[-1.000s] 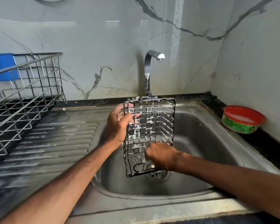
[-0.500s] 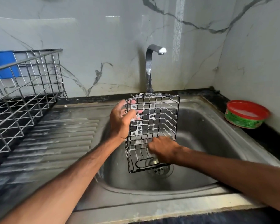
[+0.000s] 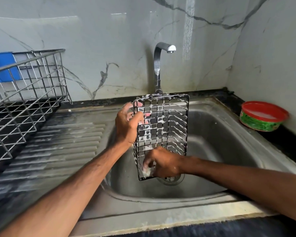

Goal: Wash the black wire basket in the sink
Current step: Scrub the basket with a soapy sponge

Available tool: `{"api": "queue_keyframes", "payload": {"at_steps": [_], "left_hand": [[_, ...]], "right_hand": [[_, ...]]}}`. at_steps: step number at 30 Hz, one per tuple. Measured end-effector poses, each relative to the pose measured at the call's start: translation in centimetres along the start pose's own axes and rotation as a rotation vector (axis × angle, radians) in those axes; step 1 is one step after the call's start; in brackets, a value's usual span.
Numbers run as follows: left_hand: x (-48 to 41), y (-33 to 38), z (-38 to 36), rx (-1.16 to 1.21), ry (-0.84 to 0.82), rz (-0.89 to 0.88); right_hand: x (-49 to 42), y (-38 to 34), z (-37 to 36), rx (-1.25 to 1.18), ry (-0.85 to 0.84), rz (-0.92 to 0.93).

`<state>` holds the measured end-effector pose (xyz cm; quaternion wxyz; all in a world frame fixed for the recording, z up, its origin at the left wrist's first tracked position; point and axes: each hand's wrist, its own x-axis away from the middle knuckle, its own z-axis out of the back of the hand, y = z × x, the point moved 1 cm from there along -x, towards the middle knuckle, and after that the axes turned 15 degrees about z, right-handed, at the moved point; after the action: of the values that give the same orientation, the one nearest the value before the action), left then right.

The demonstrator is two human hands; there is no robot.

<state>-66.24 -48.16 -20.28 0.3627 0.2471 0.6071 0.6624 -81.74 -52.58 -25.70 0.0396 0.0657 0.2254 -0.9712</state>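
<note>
The black wire basket (image 3: 166, 124) stands on end over the steel sink (image 3: 217, 137), streaked with white soap foam. My left hand (image 3: 126, 124) grips its upper left edge, fingers curled through the wires. My right hand (image 3: 161, 164) is at the basket's lower end, fingers curled round a small foamy scrubber (image 3: 147, 172) pressed against the wires. The basket's lower right corner is hidden behind that hand. The tap (image 3: 161, 65) rises just behind the basket; no water runs from it.
A wire dish rack (image 3: 24, 103) stands at the left, beside the ribbed drainboard (image 3: 61, 147). A red-rimmed green tub of dish soap (image 3: 263, 117) sits on the black counter at the right. The drain (image 3: 171, 180) lies under my right hand.
My right hand has slid down the basket from its middle to the bottom end, with the scrubber. The left hand keeps its grip on the upper edge.
</note>
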Motion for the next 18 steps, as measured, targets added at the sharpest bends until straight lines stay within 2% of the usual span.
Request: {"api": "queue_keyframes", "payload": {"at_steps": [4, 7, 9, 14, 18], "left_hand": [[0.8, 0.7, -0.3, -0.022, -0.019, -0.029], [1.0, 0.8, -0.5, -0.028, -0.051, -0.043], [0.9, 0.8, -0.4, -0.022, -0.059, -0.05], [0.8, 0.8, -0.2, -0.025, 0.012, -0.055], [0.5, 0.7, -0.1, -0.04, 0.084, -0.055]], "right_hand": [[0.5, -0.3, 0.5, -0.123, -0.066, 0.04], [0.7, -0.3, 1.0, -0.103, -0.148, 0.011], [0.9, 0.0, 1.7, -0.044, -0.2, -0.039], [2.4, 1.4, 2.9, 0.309, -0.342, -0.131], [1.1, -0.3, 1.5, 0.225, -0.235, -0.057]]}}
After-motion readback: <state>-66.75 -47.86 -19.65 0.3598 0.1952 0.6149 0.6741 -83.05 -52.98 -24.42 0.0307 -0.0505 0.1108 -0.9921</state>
